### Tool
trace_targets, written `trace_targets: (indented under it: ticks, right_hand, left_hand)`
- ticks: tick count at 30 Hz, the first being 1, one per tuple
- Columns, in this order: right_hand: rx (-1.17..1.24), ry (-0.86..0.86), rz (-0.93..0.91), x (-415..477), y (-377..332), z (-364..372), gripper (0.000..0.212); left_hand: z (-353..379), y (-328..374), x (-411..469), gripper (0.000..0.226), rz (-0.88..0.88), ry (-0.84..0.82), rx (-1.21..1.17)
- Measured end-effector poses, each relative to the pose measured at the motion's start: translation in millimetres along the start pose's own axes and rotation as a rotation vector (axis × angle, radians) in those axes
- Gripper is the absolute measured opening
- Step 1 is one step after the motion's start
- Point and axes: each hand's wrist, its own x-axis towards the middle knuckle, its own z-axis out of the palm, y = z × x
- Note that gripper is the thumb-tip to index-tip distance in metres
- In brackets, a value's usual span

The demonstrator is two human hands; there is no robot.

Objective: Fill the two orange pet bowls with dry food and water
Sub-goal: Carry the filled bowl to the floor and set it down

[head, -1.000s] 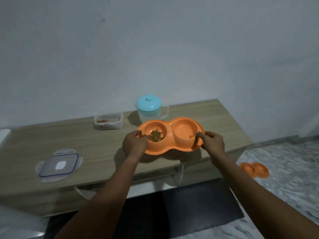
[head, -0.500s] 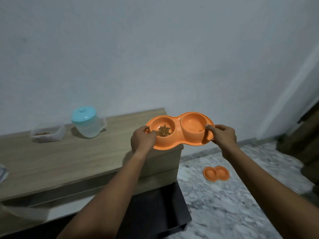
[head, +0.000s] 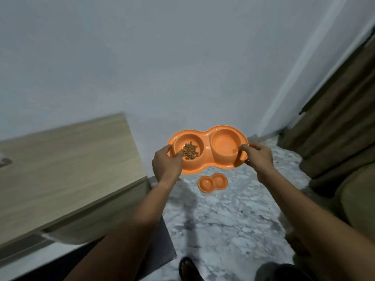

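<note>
I hold an orange double pet bowl (head: 207, 149) in the air, past the right end of the table and above the floor. My left hand (head: 166, 164) grips its left rim, my right hand (head: 258, 157) its right rim. Brown dry food (head: 189, 153) lies in the left cup. The right cup (head: 225, 142) looks wet or filled with water, but I cannot tell for sure. A second, smaller-looking orange double bowl (head: 213, 182) sits on the marble floor below.
The wooden table (head: 67, 165) stands at the left, its right edge near my left arm. A brown curtain (head: 341, 110) and a brown cushion (head: 357, 199) are at the right. Marble floor (head: 223, 220) lies ahead, with my foot (head: 189, 268) at the bottom.
Both hands have carried the bowl off the table and to the right, over the floor. My view has swung right, so the jug and food container are out of sight.
</note>
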Motion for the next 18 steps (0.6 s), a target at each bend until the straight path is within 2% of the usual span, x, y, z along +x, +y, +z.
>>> trace_targets:
  ticks: [6, 9, 12, 18]
  right_hand:
    - [-0.088, -0.100, 0.122, 109, 64, 36, 0.054]
    - [-0.141, -0.179, 0.183, 163, 110, 71, 0.036]
    - [-0.191, -0.247, 0.212, 221, 180, 121, 0.026]
    - [-0.262, -0.370, 0.290, 323, 361, 222, 0.030]
  left_hand:
    - [99, -70, 63, 0.037, -0.100, 0.029, 0.066]
    - [142, -125, 95, 0.011, -0.111, 0.034, 0.109]
    - [193, -206, 132, 0.018, -0.208, 0.060, 0.180]
    - [296, -392, 183, 0.032, -0.387, 0.162, 0.209]
